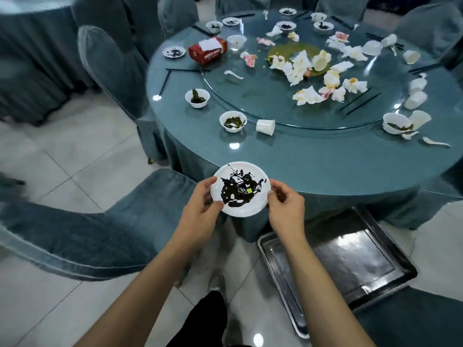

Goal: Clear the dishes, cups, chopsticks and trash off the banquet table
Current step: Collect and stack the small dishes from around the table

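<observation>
At the far left we see a blue-covered chair lying low across the tiled floor, and a second covered chair standing upright against the left edge of the desk. Moving right, our left hand curls around the left rim of a white plate smeared with dark sauce, thumb on top and fingers beneath. The plate is held in the air just off the near edge of the desk, above the floor. Our right hand pinches the plate's right rim in the same way, so both hands hold it between them.

On the desk behind the plate stand two small white bowls with green leftovers, a tipped paper cup just beside the nearer bowl, and further back a red tissue box near black chopsticks. The glass turntable in the middle carries crumpled, stained napkins. Below the desk's edge, right of our right hand, a metal tray lies on the floor. At the far right of the desk sit a broken white bowl and more paper cups.
</observation>
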The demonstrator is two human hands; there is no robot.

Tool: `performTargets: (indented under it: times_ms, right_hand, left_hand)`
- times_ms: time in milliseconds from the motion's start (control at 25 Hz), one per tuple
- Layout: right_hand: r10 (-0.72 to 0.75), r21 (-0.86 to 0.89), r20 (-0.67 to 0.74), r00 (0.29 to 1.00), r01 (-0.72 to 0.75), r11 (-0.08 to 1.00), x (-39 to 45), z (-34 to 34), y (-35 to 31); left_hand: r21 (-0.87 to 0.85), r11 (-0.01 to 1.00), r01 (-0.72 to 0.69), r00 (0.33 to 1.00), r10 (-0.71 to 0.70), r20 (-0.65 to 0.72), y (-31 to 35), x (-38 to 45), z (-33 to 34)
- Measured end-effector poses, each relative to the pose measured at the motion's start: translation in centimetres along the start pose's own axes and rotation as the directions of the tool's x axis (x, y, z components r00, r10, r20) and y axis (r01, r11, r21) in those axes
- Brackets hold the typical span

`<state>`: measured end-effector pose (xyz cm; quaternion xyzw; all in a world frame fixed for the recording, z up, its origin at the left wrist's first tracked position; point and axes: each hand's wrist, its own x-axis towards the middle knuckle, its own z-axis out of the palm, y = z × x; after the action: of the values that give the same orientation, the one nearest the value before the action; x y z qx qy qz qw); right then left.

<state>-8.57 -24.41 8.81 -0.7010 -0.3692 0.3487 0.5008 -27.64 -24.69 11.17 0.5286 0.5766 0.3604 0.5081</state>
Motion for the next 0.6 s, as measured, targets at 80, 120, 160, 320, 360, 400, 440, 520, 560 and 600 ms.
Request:
performTargets:
  times_ms: [80,120,160,320,360,400,440,520,560,600]
  right_hand:
    - [-0.012,0.0,0.045,0.999,0.012,1.0,-0.8,1.8,-0.7]
    - [-0.022,0.003,0.069,0.997,0.022,1.0,-1.2,3.0,-1.1]
    - [-0.027,0.006,0.09,0.996,0.027,1.0,-1.6,4.0,-1.4]
    - [-0.036,-0.011,0.159,0.987,0.038,0.999,-3.0,7.9,-2.7]
    - [-0.046,-0.016,0.176,0.983,0.049,0.999,-3.6,9.2,-3.1]
    - [-0.056,-0.02,0.186,0.981,0.06,0.998,-4.1,10.3,-3.4]
    - [-0.067,-0.019,0.195,0.979,0.072,0.997,-4.6,11.5,-3.9]
    - [-0.089,-0.012,0.211,0.973,0.093,0.996,-5.6,14.1,-5.0]
    - [-0.098,-0.007,0.215,0.972,0.102,0.995,-6.3,15.6,-5.5]
    - [-0.105,-0.002,0.216,0.971,0.108,0.994,-6.9,17.0,-6.1]
  left_hand:
    - [0.001,1.0,0.005,0.999,-0.005,-0.053,-0.2,-0.9,-1.9]
    - [0.002,1.0,0.001,0.997,-0.001,-0.083,-0.3,-1.3,-3.2]
    - [0.004,1.0,-0.001,0.995,0.001,-0.104,-0.4,-1.6,-4.2]
    - [-0.006,1.0,0.004,0.987,-0.005,-0.163,-1.0,-2.7,-8.4]
    - [-0.01,1.0,0.002,0.983,-0.004,-0.183,-1.2,-3.0,-9.9]
    - [-0.015,1.0,0.001,0.981,-0.004,-0.194,-1.3,-3.2,-11.0]
    - [-0.017,1.0,0.001,0.979,-0.004,-0.202,-1.5,-3.3,-12.3]
    - [-0.025,1.0,-0.004,0.975,-0.001,-0.222,-1.7,-3.6,-15.1]
    - [-0.031,0.999,-0.011,0.973,0.003,-0.229,-1.9,-3.8,-16.9]
    - [-0.034,0.999,-0.014,0.972,0.006,-0.236,-2.0,-3.8,-18.4]
